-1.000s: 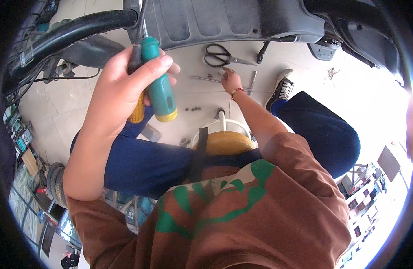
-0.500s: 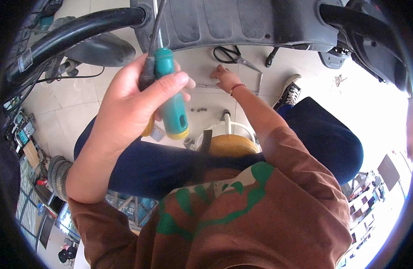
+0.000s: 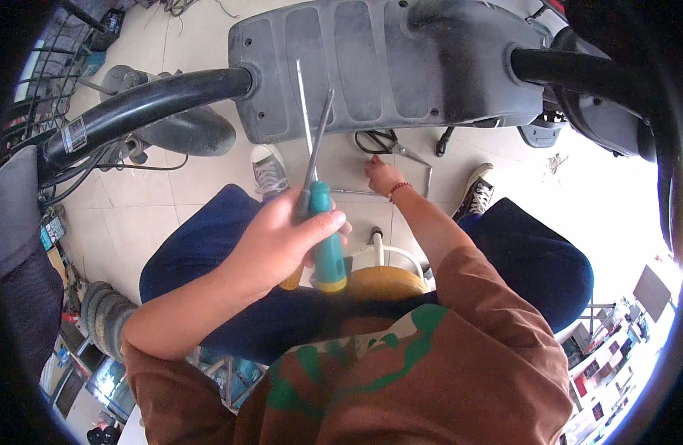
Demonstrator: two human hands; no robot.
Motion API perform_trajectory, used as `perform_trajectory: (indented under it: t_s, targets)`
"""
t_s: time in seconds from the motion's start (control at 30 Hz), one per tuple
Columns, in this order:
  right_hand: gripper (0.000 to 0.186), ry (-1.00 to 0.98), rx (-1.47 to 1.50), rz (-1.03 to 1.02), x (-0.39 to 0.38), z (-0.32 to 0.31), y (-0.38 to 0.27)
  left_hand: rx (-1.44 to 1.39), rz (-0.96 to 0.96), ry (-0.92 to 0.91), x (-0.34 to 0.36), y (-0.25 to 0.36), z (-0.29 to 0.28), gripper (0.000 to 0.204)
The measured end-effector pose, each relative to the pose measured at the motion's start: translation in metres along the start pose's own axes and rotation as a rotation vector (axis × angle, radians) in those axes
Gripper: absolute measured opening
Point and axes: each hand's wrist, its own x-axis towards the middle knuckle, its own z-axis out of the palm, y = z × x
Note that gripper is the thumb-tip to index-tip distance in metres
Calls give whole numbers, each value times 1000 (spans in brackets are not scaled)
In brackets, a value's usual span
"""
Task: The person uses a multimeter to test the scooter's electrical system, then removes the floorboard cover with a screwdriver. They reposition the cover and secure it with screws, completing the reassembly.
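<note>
Head view: the left hand (image 3: 276,236), just off centre toward 9 o'clock, is closed around two screwdrivers, thumb laid over the green one. That green screwdriver (image 3: 328,256) has a yellow butt at 6 o'clock and a bright shank aimed at 12. Beside it in the same grip, the yellow screwdriver (image 3: 291,280) sends a darker shank toward 1 o'clock, crossing the bright one in the picture. Around 1 o'clock, the right hand (image 3: 386,179) reaches low over the floor (image 3: 137,245), its fingers near the black handles of the scissors (image 3: 378,141); whether they pinch anything, I cannot tell. An angled rod (image 3: 429,182) lies by that hand. Toward 12 stands a grey footboard (image 3: 349,67); toward 5, a yellow stool (image 3: 386,283).
</note>
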Motion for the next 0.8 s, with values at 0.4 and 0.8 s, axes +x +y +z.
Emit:
perform_trajectory:
  t_s: [0.4, 0.8]
  targets:
    - [19, 281, 222, 43, -16, -7, 43, 728, 60, -58, 52, -87, -10, 49]
    - [45, 307, 113, 208, -53, -23, 56, 1401, -247, -243, 185, -198, -52, 42]
